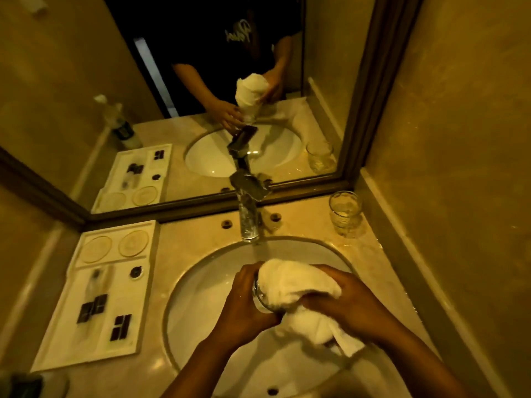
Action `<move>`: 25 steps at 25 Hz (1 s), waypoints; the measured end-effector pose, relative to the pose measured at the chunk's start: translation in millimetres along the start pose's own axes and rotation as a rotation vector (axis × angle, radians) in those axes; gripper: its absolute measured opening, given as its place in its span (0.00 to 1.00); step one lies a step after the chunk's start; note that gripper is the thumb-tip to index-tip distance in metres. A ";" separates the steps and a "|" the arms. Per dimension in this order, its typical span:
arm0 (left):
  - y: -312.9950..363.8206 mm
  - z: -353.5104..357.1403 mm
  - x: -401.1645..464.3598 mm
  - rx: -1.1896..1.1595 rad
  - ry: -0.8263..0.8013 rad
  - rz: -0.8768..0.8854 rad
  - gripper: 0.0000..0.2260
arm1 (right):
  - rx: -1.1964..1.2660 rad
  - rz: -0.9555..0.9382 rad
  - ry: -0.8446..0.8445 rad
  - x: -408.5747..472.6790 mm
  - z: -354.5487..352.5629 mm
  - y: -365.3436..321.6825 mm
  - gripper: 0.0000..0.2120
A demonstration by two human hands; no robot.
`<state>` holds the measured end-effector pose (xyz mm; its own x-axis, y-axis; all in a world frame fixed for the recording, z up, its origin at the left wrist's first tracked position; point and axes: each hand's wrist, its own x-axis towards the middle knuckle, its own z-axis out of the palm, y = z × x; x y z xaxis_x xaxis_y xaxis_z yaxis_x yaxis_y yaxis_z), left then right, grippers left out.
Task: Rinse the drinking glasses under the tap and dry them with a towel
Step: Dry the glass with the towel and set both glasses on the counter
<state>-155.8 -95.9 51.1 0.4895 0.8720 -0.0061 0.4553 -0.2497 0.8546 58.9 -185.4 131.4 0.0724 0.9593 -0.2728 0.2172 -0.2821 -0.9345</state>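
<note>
Over the white sink basin my left hand grips a clear drinking glass lying on its side. A white towel is wrapped over the glass and stuffed into it. My right hand grips the towel against the glass, and the towel's loose end hangs below. A second drinking glass stands upright on the counter at the back right corner. The chrome tap rises behind the basin, and a thin stream of water falls from it.
A white amenity tray with small dark sachets lies on the marble counter to the left. The mirror fills the back wall and reflects the scene. Walls close in on both sides. A dark object sits at the bottom left corner.
</note>
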 end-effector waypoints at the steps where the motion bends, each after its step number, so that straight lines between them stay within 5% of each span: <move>1: -1.8 -12.1 -5.7 0.034 -0.022 0.029 0.40 | -0.204 -0.048 -0.073 1.6 5.1 -11.1 0.21; 6: -3.0 -52.8 -32.1 0.086 -0.140 -0.008 0.40 | -1.033 -0.235 -0.151 19.0 43.6 -47.8 0.23; 13: -7.6 -71.4 -58.8 0.131 -0.253 -0.100 0.40 | -1.302 -0.433 -0.334 9.5 74.9 -67.8 0.24; 16: 0.1 -64.9 -62.5 0.193 -0.254 -0.104 0.40 | -1.189 -0.276 -0.260 3.8 93.2 -55.3 0.21; 25: 10.8 -59.7 -63.2 0.569 -0.281 0.061 0.43 | -0.324 0.222 -0.170 17.5 90.9 -24.0 0.05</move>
<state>-226.2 -128.5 91.6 0.6679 0.7250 -0.1682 0.7068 -0.5471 0.4484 -33.5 -161.1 128.3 -0.0040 0.8551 -0.5185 0.5109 -0.4440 -0.7361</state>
